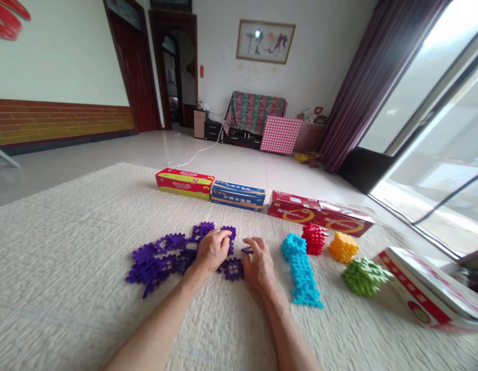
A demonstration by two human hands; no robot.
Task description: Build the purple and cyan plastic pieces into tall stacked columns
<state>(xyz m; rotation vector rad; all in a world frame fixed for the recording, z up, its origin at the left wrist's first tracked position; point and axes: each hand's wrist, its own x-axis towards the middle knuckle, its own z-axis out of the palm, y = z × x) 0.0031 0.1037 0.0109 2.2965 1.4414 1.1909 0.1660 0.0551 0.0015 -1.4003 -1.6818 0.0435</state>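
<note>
A cream textured rug (88, 216) lies on a pale tiled floor (146, 148). Well beyond the blue box (238, 200) stand a cabinet (213, 131) draped with patterned cloth (252, 111) and a wall with 1 framed picture (266, 41). Left of the blue box sits 1 red-and-yellow box (185, 184); right of it, 2 red boxes (295, 207) and, farther out, 1 white-and-red carton (420, 293). The contents of all 5 are hidden.

In front of the blue box lie purple pieces (183, 260), too overlapped to count. There, the left hand (214, 251) bends over them, the right hand (258, 263) curls beside them; whether either pinches any, I cannot tell. To the box's front right: 1 light-blue cluster (304, 275), 1 red (313, 238), 1 yellow (344, 247), 1 green (365, 276).
</note>
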